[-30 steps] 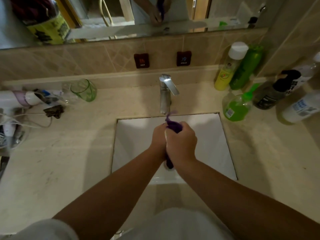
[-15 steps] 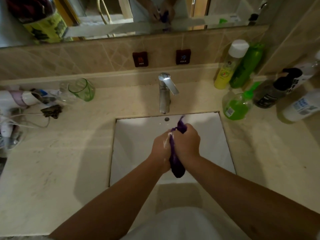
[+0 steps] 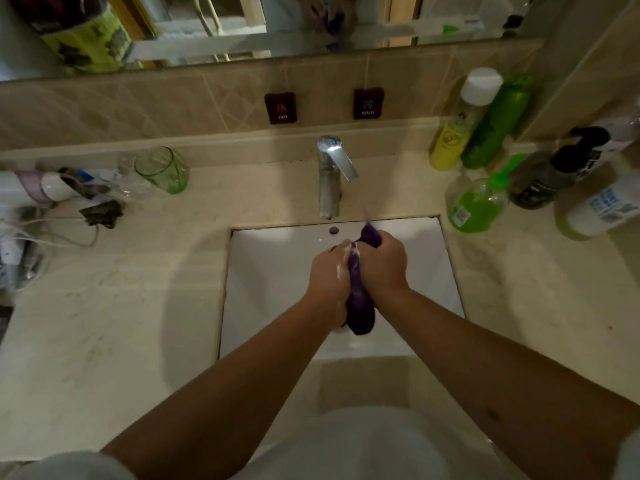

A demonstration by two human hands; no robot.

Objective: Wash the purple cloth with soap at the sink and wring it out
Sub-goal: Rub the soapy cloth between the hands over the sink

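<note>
While over sink (image 3: pixel 273 271), purple cloth (image 3: pixel 360 303) squeezed between both hands (image 3: pixel 356 271).

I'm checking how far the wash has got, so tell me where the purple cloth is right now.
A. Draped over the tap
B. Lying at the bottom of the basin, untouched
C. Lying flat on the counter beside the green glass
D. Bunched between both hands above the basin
D: the purple cloth is squeezed into a roll between the left hand and the right hand, both curled round it over the white basin, with suds on the fingers.
</note>
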